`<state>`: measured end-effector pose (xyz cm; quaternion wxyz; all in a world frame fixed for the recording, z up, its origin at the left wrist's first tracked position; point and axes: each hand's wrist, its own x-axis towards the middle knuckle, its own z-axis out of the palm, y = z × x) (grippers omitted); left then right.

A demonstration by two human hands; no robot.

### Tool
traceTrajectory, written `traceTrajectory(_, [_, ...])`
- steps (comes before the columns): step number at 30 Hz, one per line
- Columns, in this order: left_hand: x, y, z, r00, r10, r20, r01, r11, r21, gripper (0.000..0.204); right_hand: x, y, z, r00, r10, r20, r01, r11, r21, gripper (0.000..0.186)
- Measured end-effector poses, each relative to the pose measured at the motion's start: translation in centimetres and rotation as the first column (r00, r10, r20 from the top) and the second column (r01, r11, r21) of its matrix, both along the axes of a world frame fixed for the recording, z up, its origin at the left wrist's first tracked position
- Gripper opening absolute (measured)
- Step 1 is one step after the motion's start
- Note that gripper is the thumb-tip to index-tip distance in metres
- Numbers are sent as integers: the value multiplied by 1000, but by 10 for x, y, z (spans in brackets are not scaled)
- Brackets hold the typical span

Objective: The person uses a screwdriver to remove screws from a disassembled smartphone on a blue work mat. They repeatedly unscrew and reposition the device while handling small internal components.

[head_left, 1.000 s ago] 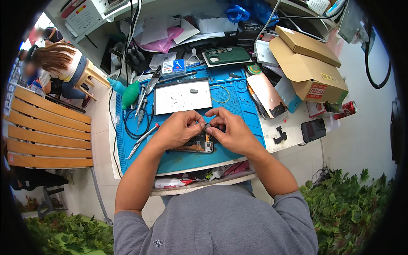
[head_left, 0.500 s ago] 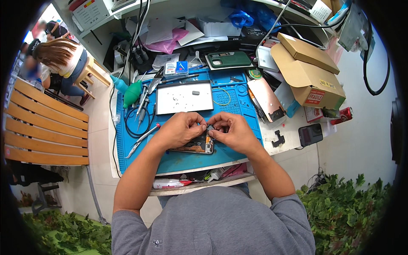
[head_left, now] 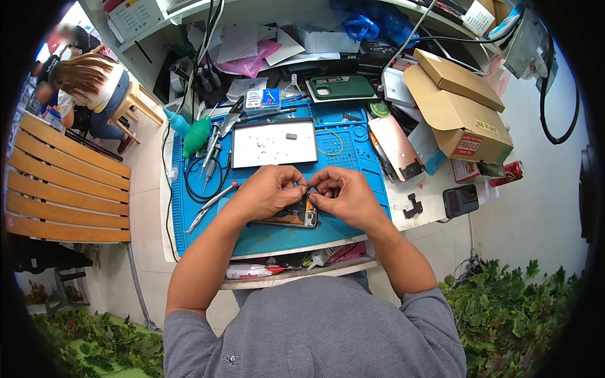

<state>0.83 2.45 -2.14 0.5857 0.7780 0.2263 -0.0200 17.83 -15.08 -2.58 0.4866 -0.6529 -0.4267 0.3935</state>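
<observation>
An opened phone (head_left: 291,218) lies on the blue repair mat (head_left: 271,244), with its inner parts exposed. Over its upper right corner my left hand (head_left: 275,191) has thumb and index finger pinched together. My right hand (head_left: 344,194) meets it there from the other side, also in a pinch. Whatever lies between the fingertips is small and mostly covered by them. A white magnetic pad (head_left: 268,143) with tiny screws and a small dark part sits just beyond my hands. Left of my left forearm rest tweezers (head_left: 203,214) and a red-ended tool (head_left: 234,184).
A green air blower (head_left: 196,137) and black cable stand at the left. Further back are a clear box (head_left: 262,101) and a green phone case (head_left: 340,88). On the right lie a pink phone back (head_left: 396,146), cardboard box (head_left: 454,120), black camera (head_left: 461,200) and red can (head_left: 508,172).
</observation>
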Motion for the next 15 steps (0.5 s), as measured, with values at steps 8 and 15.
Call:
traceTrajectory(8, [-1,0,-6,999,26,22,-28,998,60,26,0,2,6,999,-2,-41,0,998,-69,31])
traceTrajectory(15, [-1,1,-8,999,11,36,-12,1000,11,24,3,8,-7,998,-13,-66,14,1000,24,30])
